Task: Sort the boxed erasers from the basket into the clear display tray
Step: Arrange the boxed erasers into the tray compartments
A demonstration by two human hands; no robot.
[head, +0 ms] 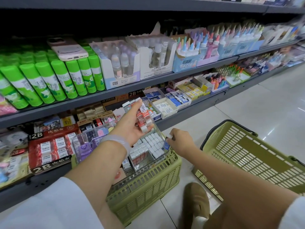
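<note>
Clear display tray [115,142] resting on basket [145,184] at lower centre, boxed erasers [151,142] in rows inside tray, second basket [250,156] on floor [264,103] at right, shelf [99,95] behind across upper frame, phone [67,48] on glue sticks [49,78] upper left.

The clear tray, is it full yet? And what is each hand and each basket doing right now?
clear tray: sits on a green basket, partly filled with upright erasers
left hand: grips a bunch of boxed erasers above the tray
right hand: pinches one blue-boxed eraser at the tray's edge
green basket: upright under the tray
second basket: tilted on the floor, looks empty
phone: lying on the glue sticks
</note>
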